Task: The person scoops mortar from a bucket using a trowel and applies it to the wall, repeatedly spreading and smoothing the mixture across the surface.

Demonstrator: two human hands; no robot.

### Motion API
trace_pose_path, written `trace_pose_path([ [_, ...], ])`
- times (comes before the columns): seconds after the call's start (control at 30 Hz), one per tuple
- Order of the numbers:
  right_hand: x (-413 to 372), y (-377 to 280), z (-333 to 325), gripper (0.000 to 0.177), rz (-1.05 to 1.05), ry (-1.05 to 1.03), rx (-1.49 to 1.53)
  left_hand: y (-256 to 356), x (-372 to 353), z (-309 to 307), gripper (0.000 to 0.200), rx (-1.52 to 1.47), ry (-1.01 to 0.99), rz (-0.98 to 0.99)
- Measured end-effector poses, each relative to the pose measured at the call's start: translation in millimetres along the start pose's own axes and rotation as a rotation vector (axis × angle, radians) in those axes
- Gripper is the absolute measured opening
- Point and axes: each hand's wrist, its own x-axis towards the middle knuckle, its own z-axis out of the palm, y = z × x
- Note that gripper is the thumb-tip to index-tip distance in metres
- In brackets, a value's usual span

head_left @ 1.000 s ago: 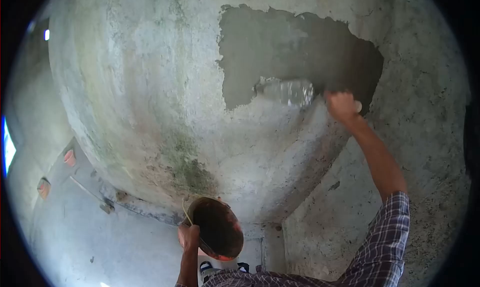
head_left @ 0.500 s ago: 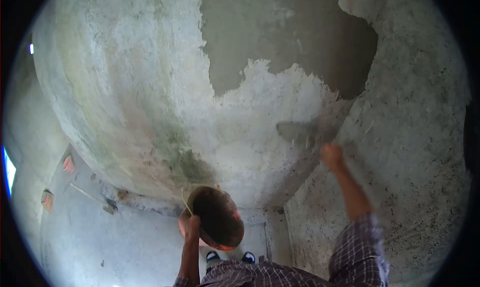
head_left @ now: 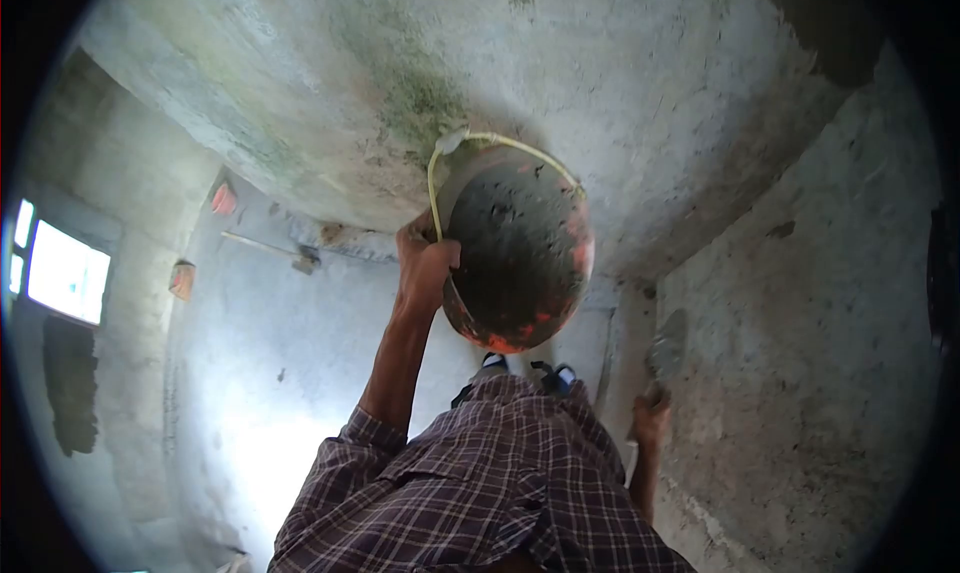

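My left hand is closed on the near-left rim of an orange-red bucket. The bucket is tilted so that its mouth faces me, and dark grey mortar coats its inside. Its handle is a yellow rope, looped over the far side of the mouth. Low on the right, my right hand is wrapped round the handle of a trowel. The trowel's grey blade points upward, close to the right-hand wall, apart from the bucket.
Fresh darker plaster covers part of the upper wall. A rough wall stands at my right. On the floor lie a long-handled tool, a small red container and a reddish-brown object. Bright window at left.
My view has tilted down and left. The bucket has come up, its mouth turned further towards me. My right hand has dropped with the trowel from the wall to low at my right side.
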Motion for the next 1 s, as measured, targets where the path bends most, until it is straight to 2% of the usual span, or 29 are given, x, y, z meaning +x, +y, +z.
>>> trace_pose_path([
  [0.07, 6, 4, -10, 0.054, -0.249, 0.157, -0.139, 9, -4, 2, 0.049, -0.056, -0.018, 0.060],
  [0.13, 1, -60, -44, 0.048, -0.438, 0.219, -0.158, 19, -1, 7, 0.048, -0.066, -0.030, 0.036],
  [0.17, -5, -88, -59, 0.048, -0.418, 0.203, -0.148, 22, -5, 8, 0.048, -0.094, -0.035, 0.009],
  [0.23, -11, -137, -77, 0.041, -0.275, -0.036, 0.049, 30, -5, 10, 0.046, -0.052, -0.048, 0.005],
  [0.27, -12, -146, -79, 0.041, -0.262, -0.040, 0.051, 30, -7, 12, 0.044, -0.038, -0.048, -0.007],
  [0.37, -3, -170, -81, 0.031, -0.415, -0.118, -0.068, 31, -5, 16, 0.039, -0.031, -0.078, 0.008],
  [0.47, -5, -193, -80, 0.026, -0.752, -0.038, -0.120, 43, -2, 23, 0.037, -0.045, -0.122, -0.016],
  [0.63, 29, -224, -98, 0.030, -0.843, 0.024, -0.330, 60, -3, 29, 0.039, -0.039, -0.191, 0.012],
  [0.7, 36, -230, -105, 0.032, -0.838, -0.086, -0.489, 64, -6, 29, 0.039, -0.023, -0.203, 0.013],
  [0.73, 36, -236, -106, 0.032, -0.829, -0.087, -0.486, 67, -8, 30, 0.041, -0.016, -0.193, 0.028],
  [0.9, 32, -268, -91, 0.035, -1.043, -0.096, -0.768, 66, -10, 38, 0.045, 0.026, -0.209, 0.077],
  [0.93, 35, -268, -84, 0.037, -1.015, -0.174, -0.803, 67, -10, 42, 0.047, 0.050, -0.207, 0.109],
  [1.0, 43, -257, -66, 0.035, -1.031, -0.191, -0.858, 68, -11, 45, 0.048, 0.079, -0.208, 0.133],
])
